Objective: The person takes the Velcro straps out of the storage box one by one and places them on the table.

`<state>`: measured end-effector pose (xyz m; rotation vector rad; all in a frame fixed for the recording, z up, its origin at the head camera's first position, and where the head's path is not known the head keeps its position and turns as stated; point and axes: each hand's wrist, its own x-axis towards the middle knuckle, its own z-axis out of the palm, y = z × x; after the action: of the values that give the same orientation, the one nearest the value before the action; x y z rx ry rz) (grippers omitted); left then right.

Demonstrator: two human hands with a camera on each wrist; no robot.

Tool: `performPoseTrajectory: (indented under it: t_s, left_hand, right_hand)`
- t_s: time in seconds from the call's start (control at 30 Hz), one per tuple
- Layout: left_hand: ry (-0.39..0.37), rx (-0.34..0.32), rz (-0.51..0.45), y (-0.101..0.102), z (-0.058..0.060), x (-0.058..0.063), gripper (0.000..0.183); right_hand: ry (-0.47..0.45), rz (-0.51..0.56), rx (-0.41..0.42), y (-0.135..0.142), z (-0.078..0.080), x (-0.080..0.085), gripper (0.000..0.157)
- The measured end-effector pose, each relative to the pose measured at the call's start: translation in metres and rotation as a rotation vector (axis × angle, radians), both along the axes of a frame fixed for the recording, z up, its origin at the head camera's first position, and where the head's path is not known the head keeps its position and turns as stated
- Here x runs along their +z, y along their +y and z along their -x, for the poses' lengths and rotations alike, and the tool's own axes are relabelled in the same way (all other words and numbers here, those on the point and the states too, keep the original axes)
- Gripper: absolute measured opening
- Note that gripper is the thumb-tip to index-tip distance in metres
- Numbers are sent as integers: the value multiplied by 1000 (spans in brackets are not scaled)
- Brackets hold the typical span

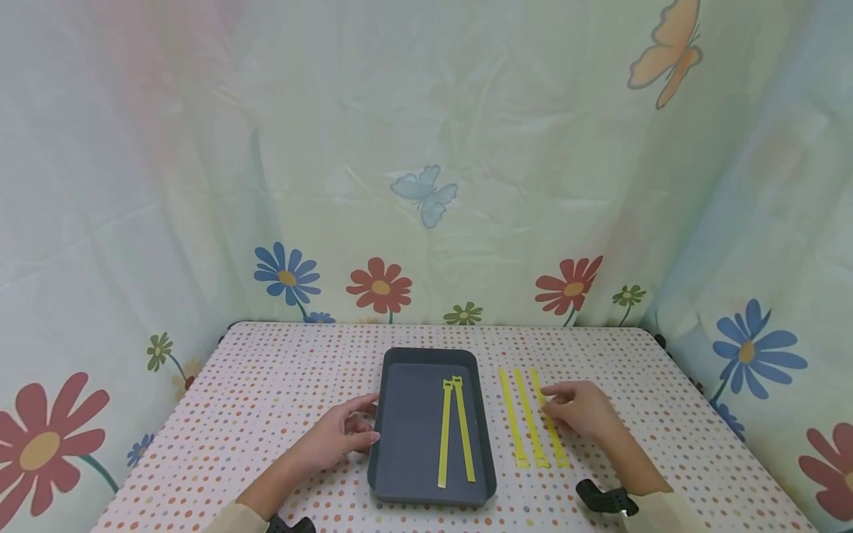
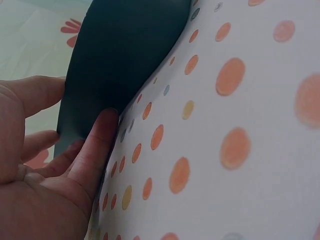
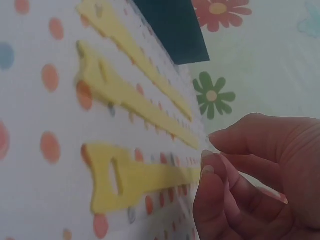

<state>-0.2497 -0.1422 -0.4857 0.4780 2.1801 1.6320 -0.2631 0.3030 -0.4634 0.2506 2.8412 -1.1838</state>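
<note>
A table covered in white cloth with orange, red, blue and yellow dots is standing inside pale green hanging cloths, which are creasing softly and showing a blue butterfly, an orange butterfly and large flowers. A dark grey tray is sitting near the middle, with two yellow straps lying inside its right half, slotted heads at the far end. Just right of it, three more yellow straps are lying side by side on the cloth, heads nearer the person. The left hand is touching the tray's left side, fingers loosely bent and slightly apart. The right hand is reaching the rightmost strap, curled fingertips nearly meeting the thumb; whether they are pinching it cannot be told. Pale sleeves are covering both forearms.
</note>
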Motion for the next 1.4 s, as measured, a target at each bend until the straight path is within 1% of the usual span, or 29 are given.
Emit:
performPoseTrajectory:
  t_s: [0.27, 0.43, 0.57, 0.67, 0.87, 1.1, 1.3, 1.4]
  left_hand:
    - [4, -2, -5, 0, 1, 1, 72]
    - [9, 2, 1, 1, 1, 2, 72]
    - [4, 7, -2, 1, 1, 2, 72]
    - [4, 10, -2, 1, 0, 2, 72]
    - [7, 17, 7, 1, 0, 2, 72]
    - [15, 14, 9, 0, 0, -1, 72]
    - [12, 17, 2, -1, 1, -3, 73]
    - [7, 20, -2, -1, 1, -3, 73]
  right_hand:
    - [64, 11, 63, -15, -1, 13, 39]
    - [95, 51, 95, -24, -1, 19, 39]
    - [97, 101, 96, -33, -1, 21, 37]
    - [100, 113, 94, -40, -1, 23, 35]
    - [120, 139, 114, -53, 0, 24, 35]
    - [150, 194, 182, -63, 3, 22, 34]
    - [162, 186, 183, -76, 5, 22, 33]
    - [165, 185, 197, -81, 6, 24, 32]
